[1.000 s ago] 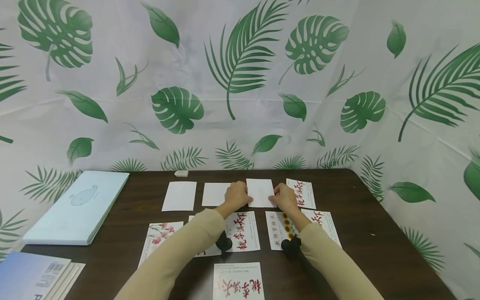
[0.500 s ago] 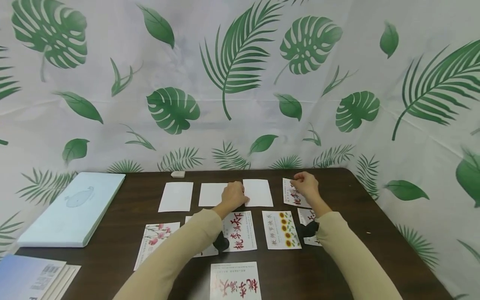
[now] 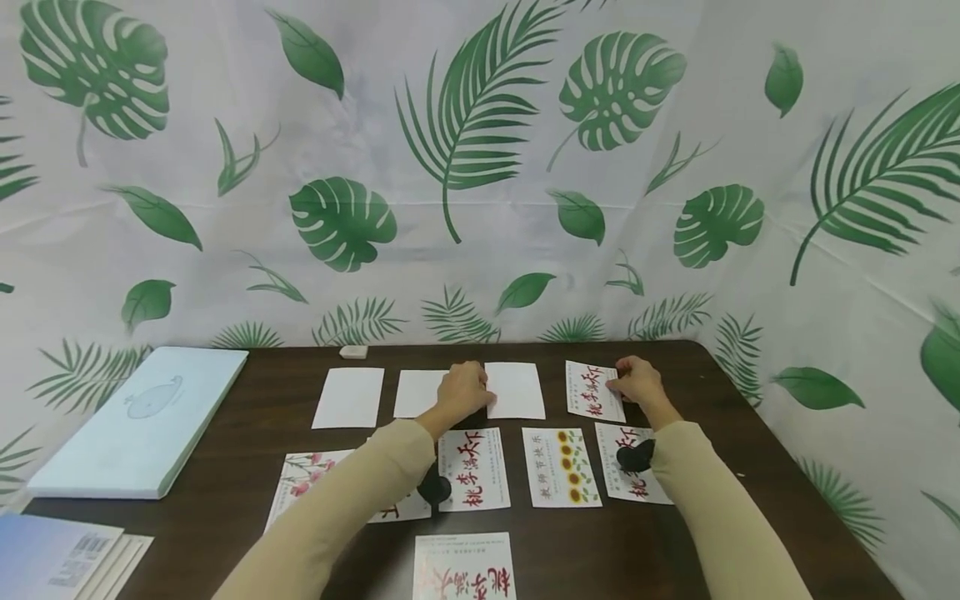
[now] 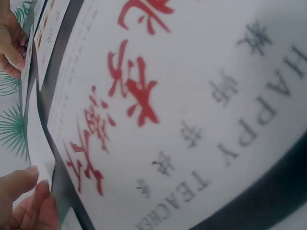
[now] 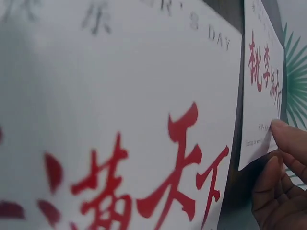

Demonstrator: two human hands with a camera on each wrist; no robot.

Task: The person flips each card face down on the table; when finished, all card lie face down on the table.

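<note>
In the back row my left hand (image 3: pixel 461 390) pinches the left edge of a blank white card (image 3: pixel 515 391). The left wrist view has its thumb and finger (image 4: pixel 44 188) on that card's corner. To the right, my right hand (image 3: pixel 641 388) holds the right edge of a card with red Chinese characters (image 3: pixel 585 390) between thumb and fingers. In the right wrist view the thumb (image 5: pixel 288 135) lies on that card's face, its edge slightly raised. Another blank card (image 3: pixel 416 393) is partly hidden behind my left hand.
A third blank card (image 3: pixel 348 398) lies at the left of the back row. Nearer are a sunflower card (image 3: pixel 561 467), a pink-flower card (image 3: pixel 300 483) and several red-lettered cards (image 3: pixel 472 469). A pale blue whale book (image 3: pixel 146 417), stacked booklets (image 3: pixel 60 550) and an eraser (image 3: pixel 353 352) also lie on the table.
My right hand has left the blank card, moved right over the red-lettered card and taken its right edge. My left hand has stayed at the blank card. The head view has shifted slightly.
</note>
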